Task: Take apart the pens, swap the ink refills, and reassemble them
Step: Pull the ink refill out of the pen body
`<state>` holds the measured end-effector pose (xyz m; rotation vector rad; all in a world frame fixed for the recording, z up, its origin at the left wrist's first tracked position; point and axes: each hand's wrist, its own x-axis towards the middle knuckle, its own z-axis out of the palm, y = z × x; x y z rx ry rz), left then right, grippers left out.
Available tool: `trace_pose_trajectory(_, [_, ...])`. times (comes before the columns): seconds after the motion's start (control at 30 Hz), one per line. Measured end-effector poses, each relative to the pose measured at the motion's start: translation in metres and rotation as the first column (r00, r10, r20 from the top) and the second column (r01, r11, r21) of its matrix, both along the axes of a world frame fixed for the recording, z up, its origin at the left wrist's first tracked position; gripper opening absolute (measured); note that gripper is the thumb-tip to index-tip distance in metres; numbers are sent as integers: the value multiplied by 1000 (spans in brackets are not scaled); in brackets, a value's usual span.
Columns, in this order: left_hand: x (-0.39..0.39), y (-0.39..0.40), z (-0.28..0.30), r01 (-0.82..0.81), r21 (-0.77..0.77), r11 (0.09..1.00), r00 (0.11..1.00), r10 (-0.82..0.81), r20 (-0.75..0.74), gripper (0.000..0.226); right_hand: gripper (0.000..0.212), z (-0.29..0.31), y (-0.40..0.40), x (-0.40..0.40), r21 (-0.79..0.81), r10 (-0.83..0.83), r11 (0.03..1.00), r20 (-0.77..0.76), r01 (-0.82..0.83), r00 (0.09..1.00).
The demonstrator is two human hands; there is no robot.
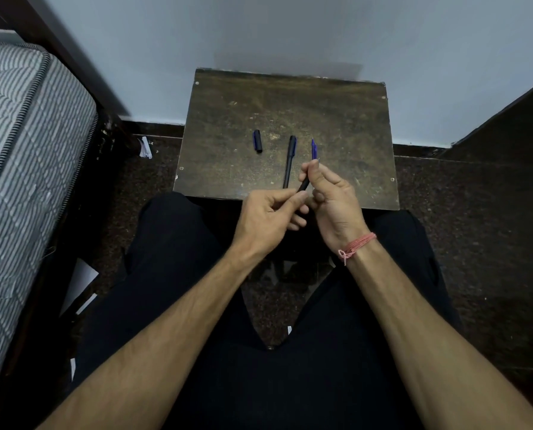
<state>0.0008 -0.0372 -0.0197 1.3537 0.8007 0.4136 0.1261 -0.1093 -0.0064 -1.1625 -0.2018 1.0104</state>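
Over the counter's (336,119) six o'clock edge, left hand (266,217) and right hand (332,197) pinch a pen barrel (303,185); light, stiff, likely slippery, best gripped mid-barrel.

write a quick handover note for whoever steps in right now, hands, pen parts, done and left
Left hand: pinching the near end of a black pen barrel.
Right hand: fingers closed on the far end of the same barrel, over the near edge of the small wooden table.
On the table: a loose cap at left, a capped black pen in the middle, blue refill pieces at right, just beyond the right fingertips.
Done: one pen is uncapped and looks opened.
Left: the capped pen looks untouched; open it, swap refills, reassemble both. Whether the held barrel has a refill inside cannot be seen.
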Motion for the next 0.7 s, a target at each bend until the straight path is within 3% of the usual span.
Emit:
trace_pose_trajectory(0.1, [0, -7, 3, 70, -332, 941, 995, -45, 84, 21, 25, 1, -3, 2, -5, 71, 997, -134, -72, 988])
trace_pose_trajectory(0.17, [0, -8, 10, 137, -560, 817, 982, -39, 183, 24, 25, 2, -4, 3, 29, 101, 995, -215, -97, 971])
trace_pose_trajectory(0.23, [2, -7, 17, 190, -680, 708, 969, -24, 246, 26, 26, 4, -4, 3, 106, 125, 990, -313, -96, 942])
trace_pose_trajectory(0.33, [4, -7, 18, 229, -716, 660, 960, -30, 280, 29, 28, 3, -4, 5, 179, 167, 979, -394, -103, 904])
trace_pose_trajectory(0.5, [1, -2, 4, 135, -637, 759, 973, 19, 229, 27, 47, -4, -1, 9, -10, 66, 998, -107, -68, 992])
trace_pose_trajectory(0.63, [0, -2, -3, 109, -605, 789, 978, 24, 208, 26, 17, -9, 0, 12, -35, -13, 999, 38, 15, 999])
trace_pose_trajectory(0.7, [1, -2, -6, 104, -594, 797, 978, 26, 207, 25, 14, -7, -1, 13, -38, 28, 999, 57, -26, 998])
